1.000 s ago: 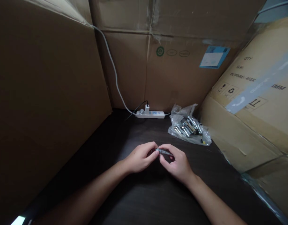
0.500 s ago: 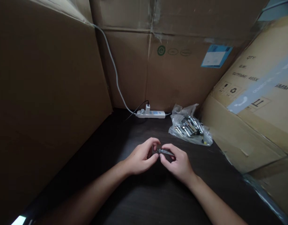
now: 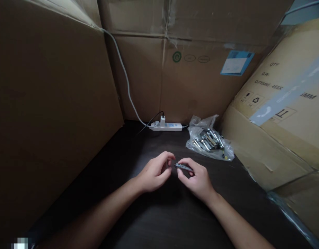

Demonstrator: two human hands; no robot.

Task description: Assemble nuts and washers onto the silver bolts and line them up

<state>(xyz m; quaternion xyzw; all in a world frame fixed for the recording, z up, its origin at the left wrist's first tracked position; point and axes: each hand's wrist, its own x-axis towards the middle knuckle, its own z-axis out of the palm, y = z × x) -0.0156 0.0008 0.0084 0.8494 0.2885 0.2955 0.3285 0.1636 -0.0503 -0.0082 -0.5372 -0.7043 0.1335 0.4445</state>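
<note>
Between the thumb and fingers of my right hand [image 3: 197, 174] lies a metal expansion bolt [image 3: 182, 166], nearly level, its nut end pointing left. Part of its sleeve is hidden by the fingers. My left hand [image 3: 156, 173] is just left of the nut end, a small gap away, with thumb and curled fingers apart and nothing seen between them. Farther back on the right, a clear plastic bag [image 3: 228, 152] holds several similar metal expansion bolts [image 3: 207, 141].
Both hands are above a dark table [image 3: 159, 221]. At the back lies a white power strip [image 3: 175, 127] with a plug and a grey cable [image 3: 126, 77]. Cardboard boxes wall in the left [image 3: 58, 103], the back [image 3: 141, 69] and the right [image 3: 247, 138]. A pixelated bright patch shows bottom left.
My left hand has drawn slightly left, away from the bolt's nut end, widening the gap. The right hand still holds the bolt in nearly the same place. The view has shifted slightly.
</note>
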